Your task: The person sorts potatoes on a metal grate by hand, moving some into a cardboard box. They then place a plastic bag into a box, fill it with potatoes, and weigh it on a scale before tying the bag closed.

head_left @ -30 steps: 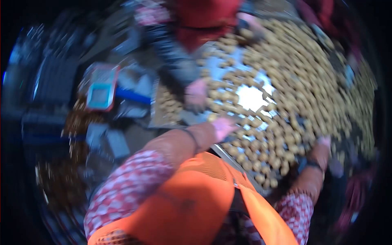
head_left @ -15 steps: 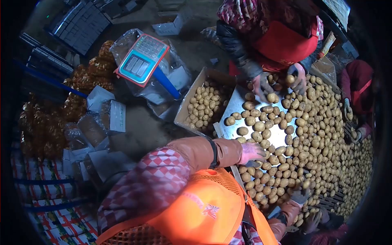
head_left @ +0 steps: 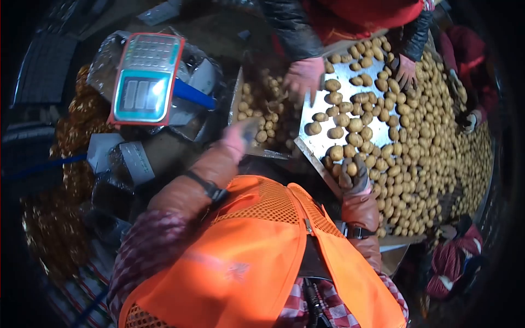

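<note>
My left hand (head_left: pixel 240 138), in a pink and dark glove, is at the front left side of the cardboard box (head_left: pixel 234 104). Motion smears its fingers, so I cannot make out their pose. Inside the box lie several potatoes (head_left: pixel 261 134). At the near edge of the metal sorting table (head_left: pixel 322 141), my gloved right hand (head_left: pixel 355 179) has its fingers around a potato (head_left: pixel 351 169). Many loose potatoes (head_left: pixel 421 147) spread over the table to its right.
Across the table a co-worker's gloved hand (head_left: pixel 304 79) hangs between box and table; their other hand (head_left: pixel 404 71) touches potatoes. Another person's hand (head_left: pixel 471 121) is at the far right. A digital scale (head_left: pixel 145 79) stands left, near white cartons (head_left: pixel 136 163) and net sacks (head_left: pixel 82 131).
My left hand has moved left from the potatoes on the table to the box. My right hand now holds a potato at the table's near edge. The co-worker's hand swung toward the box.
</note>
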{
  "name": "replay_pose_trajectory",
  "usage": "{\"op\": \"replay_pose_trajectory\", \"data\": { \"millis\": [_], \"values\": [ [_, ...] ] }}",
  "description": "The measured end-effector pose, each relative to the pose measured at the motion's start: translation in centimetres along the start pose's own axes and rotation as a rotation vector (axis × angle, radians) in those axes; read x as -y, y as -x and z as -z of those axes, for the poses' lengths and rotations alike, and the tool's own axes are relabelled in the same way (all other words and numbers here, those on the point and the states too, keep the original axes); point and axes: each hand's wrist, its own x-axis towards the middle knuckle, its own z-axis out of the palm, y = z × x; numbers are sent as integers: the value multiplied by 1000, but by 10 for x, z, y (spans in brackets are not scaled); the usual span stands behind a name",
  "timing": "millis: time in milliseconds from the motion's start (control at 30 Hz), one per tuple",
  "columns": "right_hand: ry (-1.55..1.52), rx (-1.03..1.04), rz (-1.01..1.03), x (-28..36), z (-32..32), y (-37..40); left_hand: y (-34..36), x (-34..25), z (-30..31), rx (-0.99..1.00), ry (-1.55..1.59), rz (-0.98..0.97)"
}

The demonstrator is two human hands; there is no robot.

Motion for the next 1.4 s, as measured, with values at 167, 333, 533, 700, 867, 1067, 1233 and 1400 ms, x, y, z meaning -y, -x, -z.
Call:
{"op": "replay_pose_trajectory", "data": {
  "millis": [167, 333, 533, 700, 867, 1067, 1233, 1400],
  "values": [
    [-14, -158, 139, 1, -6, -18, -43, 50, 133, -248, -625, -315],
    [6, -196, 314, 2, 43, -33, -26, 21, 89, -76, -618, -252],
    [-235, -92, 259, -6, 83, -20, -110, 53, 36, -54, -1012, -91],
    [551, -361, 495, -7, 117, -13, -77, 65, 4, -234, -899, -106],
    [-566, -192, 489, 32, 108, -14, -96, 98, 37, 33, -1035, 216],
    [-466, 54, 456, 38, 106, -5, -97, 92, 3, 112, -757, 350],
    [29, 93, 188, -49, 41, -11, -110, 90, -14, 166, -31, 446],
    [232, 12, -338, -109, -26, -65, -170, 41, -18, 204, -189, 261]
  ]
}}
